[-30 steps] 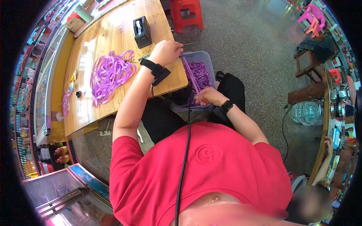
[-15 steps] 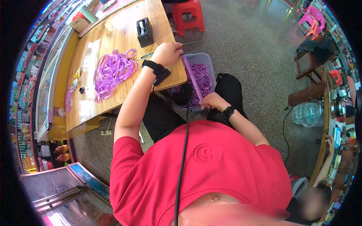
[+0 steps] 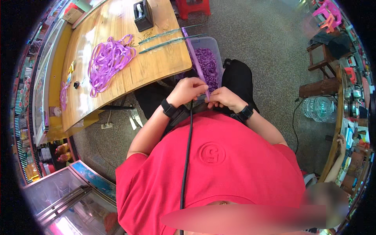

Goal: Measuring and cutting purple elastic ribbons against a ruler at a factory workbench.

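Observation:
A purple ribbon (image 3: 197, 64) runs taut from thin greenish rods (image 3: 168, 44) at the table's edge down toward my lap. My left hand (image 3: 191, 91) is closed, fingertips pinching the ribbon near its lower end. Just to the right, my right hand (image 3: 226, 98) pinches the ribbon's end, its fingertips close to the left ones. Below the ribbon, a clear plastic tub (image 3: 218, 49) holds many purple ribbon pieces (image 3: 206, 64). The ribbon's upper end lies by the rods; how it is fastened there is too small to tell.
On the wooden table (image 3: 156, 68) lie a tangled heap of purple ribbon (image 3: 109, 62) and a black tape dispenser (image 3: 143, 16). A black cable (image 3: 188, 156) hangs down my front. A red stool (image 3: 193, 8) stands beyond. Another person's arm (image 3: 336, 166) shows at the right.
My left hand has come down from the rods at the table's edge to the ribbon's lower end, beside my right hand. The rods now show uncovered. The view has shifted slightly.

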`<state>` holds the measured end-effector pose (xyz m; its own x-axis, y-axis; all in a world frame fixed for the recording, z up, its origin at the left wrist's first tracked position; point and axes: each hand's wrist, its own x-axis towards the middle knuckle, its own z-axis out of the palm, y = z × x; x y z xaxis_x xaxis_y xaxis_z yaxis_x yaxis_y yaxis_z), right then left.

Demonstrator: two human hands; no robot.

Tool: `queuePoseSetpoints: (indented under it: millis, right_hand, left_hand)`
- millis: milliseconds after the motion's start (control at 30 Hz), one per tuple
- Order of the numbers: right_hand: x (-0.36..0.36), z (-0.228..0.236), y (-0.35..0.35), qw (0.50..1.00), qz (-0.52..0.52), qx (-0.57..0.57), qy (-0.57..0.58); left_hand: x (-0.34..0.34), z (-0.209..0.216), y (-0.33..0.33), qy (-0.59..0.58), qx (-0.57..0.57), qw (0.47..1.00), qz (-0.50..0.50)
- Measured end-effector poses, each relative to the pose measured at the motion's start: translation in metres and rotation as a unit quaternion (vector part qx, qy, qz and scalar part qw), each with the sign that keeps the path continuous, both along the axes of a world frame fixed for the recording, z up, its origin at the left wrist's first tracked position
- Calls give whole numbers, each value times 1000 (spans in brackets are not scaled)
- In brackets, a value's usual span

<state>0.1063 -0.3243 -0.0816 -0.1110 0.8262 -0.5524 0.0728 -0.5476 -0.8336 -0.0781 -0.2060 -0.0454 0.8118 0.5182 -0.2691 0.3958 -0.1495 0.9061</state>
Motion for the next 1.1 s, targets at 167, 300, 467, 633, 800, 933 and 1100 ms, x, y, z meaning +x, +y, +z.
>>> queuePoseSetpoints:
  millis: [167,300,467,633,800,933,1100]
  right_hand:
    - [-2,-4,2,1000,-7,-9,17]
    - [-3,-11,1,1000,-3,-2,19]
    - [-1,-14,5,1000,-8,1,19]
    - [6,-12,24,998,-47,31,-12]
    - [7,-19,30,995,-29,71,-63]
    - [9,-31,14,999,29,-1,-45]
    - [8,-28,7,1000,22,-18,-11]
  left_hand:
    - [-1,-8,2,-4,-50,996,71]
    - [-2,-15,1,7,-61,994,91]
    - [-6,-13,4,-43,-123,990,-43]
    - [-10,-10,5,-54,-99,984,-139]
    - [-12,-25,16,-131,-13,977,-166]
    - [-9,-12,19,-66,-79,994,26]
    - [-11,-44,13,-77,-40,996,-33]
